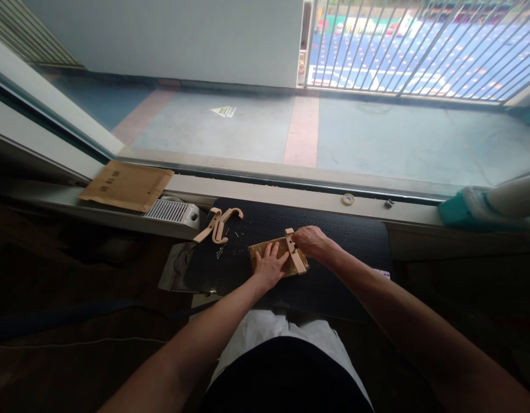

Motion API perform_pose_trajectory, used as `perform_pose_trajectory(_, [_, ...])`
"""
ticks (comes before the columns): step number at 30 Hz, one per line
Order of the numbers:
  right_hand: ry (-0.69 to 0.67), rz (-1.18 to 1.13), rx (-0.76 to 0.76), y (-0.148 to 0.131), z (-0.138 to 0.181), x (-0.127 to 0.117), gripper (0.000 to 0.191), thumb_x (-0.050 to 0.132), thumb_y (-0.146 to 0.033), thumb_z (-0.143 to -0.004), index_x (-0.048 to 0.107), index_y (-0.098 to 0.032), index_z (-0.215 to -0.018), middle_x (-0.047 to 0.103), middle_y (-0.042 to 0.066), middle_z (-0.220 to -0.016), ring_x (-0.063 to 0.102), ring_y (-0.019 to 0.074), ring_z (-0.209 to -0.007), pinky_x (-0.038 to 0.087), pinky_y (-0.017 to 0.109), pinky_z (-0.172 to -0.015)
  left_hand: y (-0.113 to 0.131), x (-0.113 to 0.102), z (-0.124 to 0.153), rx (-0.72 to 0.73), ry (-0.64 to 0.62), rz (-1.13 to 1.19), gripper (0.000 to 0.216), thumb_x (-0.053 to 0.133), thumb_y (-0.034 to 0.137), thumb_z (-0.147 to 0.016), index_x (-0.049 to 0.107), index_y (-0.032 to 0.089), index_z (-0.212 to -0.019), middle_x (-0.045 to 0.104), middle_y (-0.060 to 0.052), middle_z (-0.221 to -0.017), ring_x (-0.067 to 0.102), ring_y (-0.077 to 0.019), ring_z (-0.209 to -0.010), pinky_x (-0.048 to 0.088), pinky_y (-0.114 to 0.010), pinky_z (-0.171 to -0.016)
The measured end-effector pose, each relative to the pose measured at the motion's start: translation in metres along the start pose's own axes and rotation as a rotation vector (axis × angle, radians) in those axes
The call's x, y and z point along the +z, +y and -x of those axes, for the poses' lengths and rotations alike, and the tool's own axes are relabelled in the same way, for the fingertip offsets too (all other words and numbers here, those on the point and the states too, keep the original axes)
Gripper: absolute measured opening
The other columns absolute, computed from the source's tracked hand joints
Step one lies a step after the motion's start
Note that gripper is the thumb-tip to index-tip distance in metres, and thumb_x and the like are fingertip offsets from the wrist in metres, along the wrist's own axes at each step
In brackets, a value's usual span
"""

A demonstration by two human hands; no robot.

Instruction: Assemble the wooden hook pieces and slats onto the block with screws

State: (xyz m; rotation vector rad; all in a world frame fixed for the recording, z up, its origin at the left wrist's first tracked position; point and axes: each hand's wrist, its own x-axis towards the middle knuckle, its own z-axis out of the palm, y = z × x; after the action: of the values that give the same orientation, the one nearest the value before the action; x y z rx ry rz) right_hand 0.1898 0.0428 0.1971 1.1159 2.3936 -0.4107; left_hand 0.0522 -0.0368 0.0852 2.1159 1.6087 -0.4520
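Observation:
My left hand [269, 265] lies flat, fingers spread, on a small yellowish wooden board [258, 251] that rests on a black mat [342, 241]. My right hand [312, 241] is closed around the top of a pale wooden strip [296, 259] that stands across the board's right end. Two curved wooden hook-shaped pieces [219, 223] lie on the mat to the left, with several small dark screws or nails [225, 246] scattered beside them.
A flattened cardboard piece [126, 184] lies on a white radiator grille [172, 211] at the left. A roll of tape [348, 199] and a small dark object [389, 203] sit on the window sill. A teal and white object [484, 206] lies at the right.

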Motion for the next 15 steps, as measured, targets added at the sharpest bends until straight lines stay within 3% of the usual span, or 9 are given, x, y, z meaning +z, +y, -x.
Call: perform_pose_trajectory(15, [-0.064, -0.085, 0.08, 0.002, -0.003, 0.012, 0.027, 0.045, -0.017, -0.085, 0.068, -0.016, -0.099, 0.07, 0.014, -0.095, 0.065, 0.0206, -0.092, 0.048, 0.024, -0.074, 0.0, 0.002, -0.001, 0.007, 0.023, -0.01, 0.064, 0.059, 0.039, -0.078, 0.034, 0.034, -0.136, 0.017, -0.011, -0.151, 0.01, -0.0345, -0.137, 0.023, -0.066, -0.097])
